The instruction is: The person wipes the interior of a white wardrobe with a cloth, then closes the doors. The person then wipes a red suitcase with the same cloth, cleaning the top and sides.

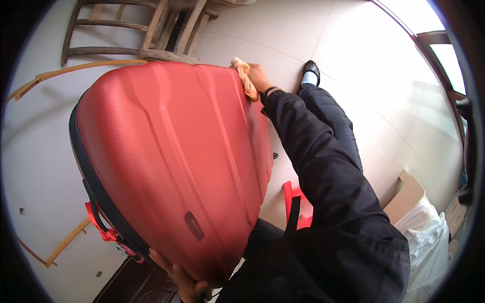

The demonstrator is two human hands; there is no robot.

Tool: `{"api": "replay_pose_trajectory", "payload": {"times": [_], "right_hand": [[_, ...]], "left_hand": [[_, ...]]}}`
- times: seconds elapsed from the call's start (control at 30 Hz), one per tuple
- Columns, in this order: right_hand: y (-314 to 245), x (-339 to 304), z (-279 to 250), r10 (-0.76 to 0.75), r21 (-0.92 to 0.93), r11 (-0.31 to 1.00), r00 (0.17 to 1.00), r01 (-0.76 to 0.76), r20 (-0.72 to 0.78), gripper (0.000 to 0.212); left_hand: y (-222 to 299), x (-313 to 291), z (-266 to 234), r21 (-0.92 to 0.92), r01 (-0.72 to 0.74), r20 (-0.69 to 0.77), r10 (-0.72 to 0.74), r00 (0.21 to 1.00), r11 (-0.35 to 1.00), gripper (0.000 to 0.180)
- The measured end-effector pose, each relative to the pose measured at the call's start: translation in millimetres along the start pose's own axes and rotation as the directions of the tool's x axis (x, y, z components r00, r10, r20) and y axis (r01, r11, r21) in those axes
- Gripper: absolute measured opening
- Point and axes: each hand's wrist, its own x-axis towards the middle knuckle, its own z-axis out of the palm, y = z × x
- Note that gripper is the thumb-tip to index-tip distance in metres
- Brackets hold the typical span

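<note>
A large red hard-shell suitcase is tilted in front of me, its ribbed face toward me and a dark band along its left edge. My right hand is closed around a tan and white cloth, which touches the suitcase's far right corner. At the near lower corner, my left hand grips the shell with its fingers along the edge. A red ribbon is tied by the dark handle on the left side. The suitcase's back is hidden.
Wooden chairs stand at the far left against the white wall. Part of a red plastic stool shows beside my body. A white plastic bag hangs near a pale board at the right. Glass doors border the tiled floor.
</note>
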Motion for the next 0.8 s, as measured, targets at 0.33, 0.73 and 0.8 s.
{"api": "replay_pose_trajectory", "payload": {"times": [0.33, 0.73, 0.8], "right_hand": [[339, -205, 11, 0.259, -0.360, 0.894, 0.963, -0.266, -0.068, 0.022], [303, -207, 10, 0.564, 0.679, 0.589, 0.824, -0.439, 0.043, 0.020], [288, -155, 5, 0.531, 0.878, 0.315, 0.834, -0.360, 0.151, 0.022]], "left_hand": [[28, 19, 2, -0.135, 0.023, -0.100, -0.037, 0.994, 0.991, 0.064], [10, 7, -1, 0.057, -0.015, 0.038, 0.013, 0.999, 0.998, 0.079], [9, 8, -1, 0.049, -0.043, 0.033, 0.041, 0.999, 0.998, 0.080]]}}
